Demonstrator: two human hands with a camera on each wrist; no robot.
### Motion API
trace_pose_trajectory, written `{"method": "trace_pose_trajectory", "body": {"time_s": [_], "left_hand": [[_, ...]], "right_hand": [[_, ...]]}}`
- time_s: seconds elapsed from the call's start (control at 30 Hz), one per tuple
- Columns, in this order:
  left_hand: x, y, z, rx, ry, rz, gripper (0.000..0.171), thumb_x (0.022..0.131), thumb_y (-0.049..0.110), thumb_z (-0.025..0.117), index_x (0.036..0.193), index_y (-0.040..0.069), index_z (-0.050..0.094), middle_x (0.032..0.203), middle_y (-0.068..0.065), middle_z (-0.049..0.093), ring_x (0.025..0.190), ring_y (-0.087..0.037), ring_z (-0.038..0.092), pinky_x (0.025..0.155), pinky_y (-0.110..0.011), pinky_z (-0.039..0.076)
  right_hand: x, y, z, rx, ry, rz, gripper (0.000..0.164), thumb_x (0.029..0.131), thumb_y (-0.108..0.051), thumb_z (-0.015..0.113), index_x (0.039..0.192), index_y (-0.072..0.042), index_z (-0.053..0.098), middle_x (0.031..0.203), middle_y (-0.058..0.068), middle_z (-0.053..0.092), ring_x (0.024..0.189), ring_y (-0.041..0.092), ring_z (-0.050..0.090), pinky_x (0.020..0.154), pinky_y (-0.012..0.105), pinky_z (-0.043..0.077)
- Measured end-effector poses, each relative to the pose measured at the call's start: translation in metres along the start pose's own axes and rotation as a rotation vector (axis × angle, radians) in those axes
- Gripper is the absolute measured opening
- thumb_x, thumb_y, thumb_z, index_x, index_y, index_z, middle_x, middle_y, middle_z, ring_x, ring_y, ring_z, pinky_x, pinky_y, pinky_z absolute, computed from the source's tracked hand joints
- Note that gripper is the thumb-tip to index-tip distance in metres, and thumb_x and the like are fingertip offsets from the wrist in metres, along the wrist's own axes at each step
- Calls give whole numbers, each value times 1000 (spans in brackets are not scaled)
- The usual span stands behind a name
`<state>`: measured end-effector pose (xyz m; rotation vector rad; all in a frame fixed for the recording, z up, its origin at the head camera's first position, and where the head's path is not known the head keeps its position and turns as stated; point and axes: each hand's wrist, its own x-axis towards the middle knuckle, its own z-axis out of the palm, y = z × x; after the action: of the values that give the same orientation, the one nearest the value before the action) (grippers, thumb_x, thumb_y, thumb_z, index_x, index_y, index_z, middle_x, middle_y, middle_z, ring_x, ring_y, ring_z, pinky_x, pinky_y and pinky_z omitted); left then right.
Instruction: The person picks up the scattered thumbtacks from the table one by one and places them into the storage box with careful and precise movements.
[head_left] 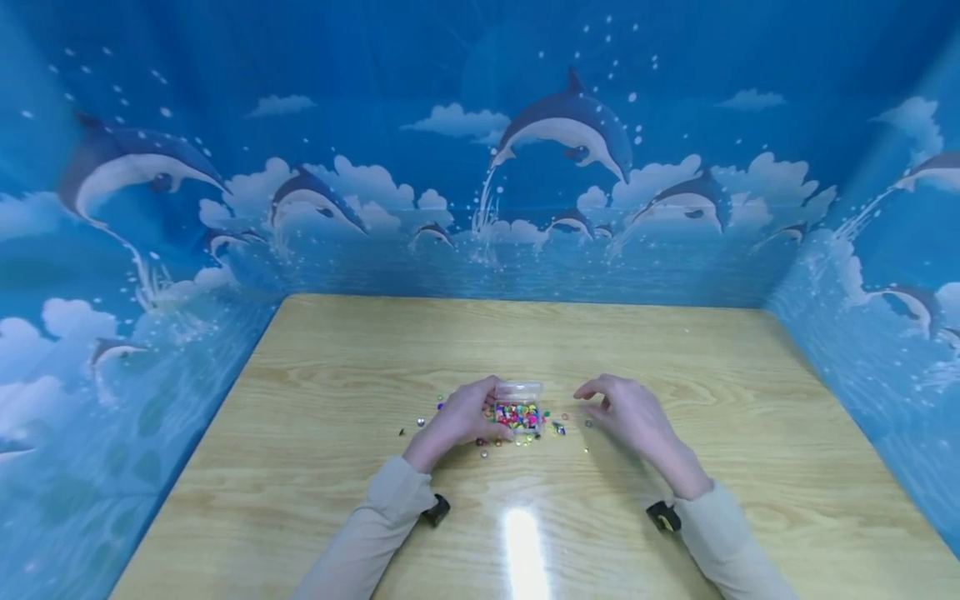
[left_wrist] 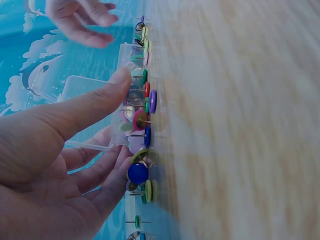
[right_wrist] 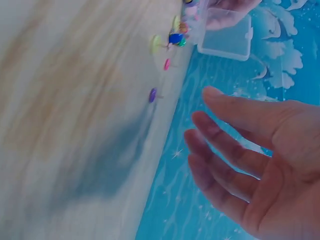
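Observation:
A small clear plastic box (head_left: 519, 388) with its hinged lid raised sits on the table, full of colourful thumbtacks (head_left: 517, 415). My left hand (head_left: 463, 414) grips the box from its left side, the thumb along the near wall and the fingers around the far side. Loose tacks lie around the box, among them a blue thumbtack (left_wrist: 138, 172) beside the left fingers. To the right of the box, my right hand (head_left: 633, 417) hovers over the table with relaxed, slightly bent fingers and holds nothing. A purple thumbtack (right_wrist: 153, 95) lies on the wood near its fingertips.
The wood-grain table (head_left: 360, 350) carries more scattered tacks left, right and in front of the box. A blue dolphin-print curtain (head_left: 420, 267) closes off the back and both sides. A bright light reflection (head_left: 525, 550) shows on the near tabletop.

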<state>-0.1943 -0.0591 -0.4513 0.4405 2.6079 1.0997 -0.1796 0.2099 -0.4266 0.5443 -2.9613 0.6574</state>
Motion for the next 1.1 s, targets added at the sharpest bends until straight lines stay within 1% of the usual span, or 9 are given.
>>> {"method": "trace_pose_trajectory", "body": {"time_s": [0.13, 0.23, 0.37, 0.57, 0.7, 0.87, 1.0, 1.1], "left_hand": [[0, -1, -1, 7, 3, -6, 66, 72, 26, 92, 127, 11, 60, 114, -8, 65, 103, -25, 61, 94, -42, 54], [0, -1, -2, 11, 4, -7, 66, 71, 27, 92, 127, 11, 60, 114, -8, 65, 104, -25, 62, 94, -42, 54], [0, -1, -1, 14, 2, -8, 67, 71, 27, 92, 127, 11, 60, 113, -7, 66, 101, -25, 62, 93, -42, 55], [0, 0, -1, 15, 3, 4, 65, 71, 27, 92, 125, 11, 60, 110, -6, 65, 99, -23, 61, 91, -41, 55], [0, 0, -1, 21, 5, 4, 65, 71, 27, 92, 125, 11, 60, 110, -6, 65, 99, -23, 61, 91, -41, 55], [0, -1, 0, 21, 2, 3, 65, 71, 27, 92, 125, 11, 60, 110, -6, 65, 99, -23, 61, 90, -41, 55], [0, -1, -1, 7, 4, 13, 65, 71, 26, 92, 126, 11, 60, 110, -6, 65, 98, -23, 61, 89, -40, 55], [1, -2, -1, -4, 5, 24, 65, 71, 25, 92, 125, 10, 60, 109, -6, 66, 96, -22, 62, 88, -40, 55]], "right_hand": [[-3, 7, 2, -15, -58, 9, 20, 81, -6, 81, 99, -11, 77, 95, 5, 75, 78, 18, 68, 69, 36, 57], [-3, 9, 4, -20, -86, 19, 17, 81, -7, 81, 95, -14, 76, 93, 3, 75, 80, 18, 68, 72, 40, 56], [-4, 11, 7, -21, -90, 20, 16, 79, -5, 82, 89, -15, 76, 90, 1, 75, 79, 18, 68, 72, 40, 56], [-3, 12, 8, -60, -102, 40, 14, 78, -8, 84, 82, -18, 75, 85, -3, 74, 76, 16, 66, 71, 40, 55], [-2, 9, 10, -52, -82, 16, 12, 82, -7, 81, 82, -18, 74, 85, -1, 75, 72, 13, 65, 68, 35, 55], [2, -4, 17, -21, -43, -48, 9, 86, -9, 78, 85, -16, 73, 81, -2, 74, 64, 6, 62, 60, 25, 54], [8, -18, 24, -4, -13, -91, 8, 85, -12, 80, 86, -18, 74, 79, -6, 73, 61, 2, 58, 57, 22, 51], [11, -27, 28, 0, 0, -127, 9, 84, -12, 82, 85, -18, 75, 78, -7, 72, 60, 1, 57, 55, 20, 49]]}}
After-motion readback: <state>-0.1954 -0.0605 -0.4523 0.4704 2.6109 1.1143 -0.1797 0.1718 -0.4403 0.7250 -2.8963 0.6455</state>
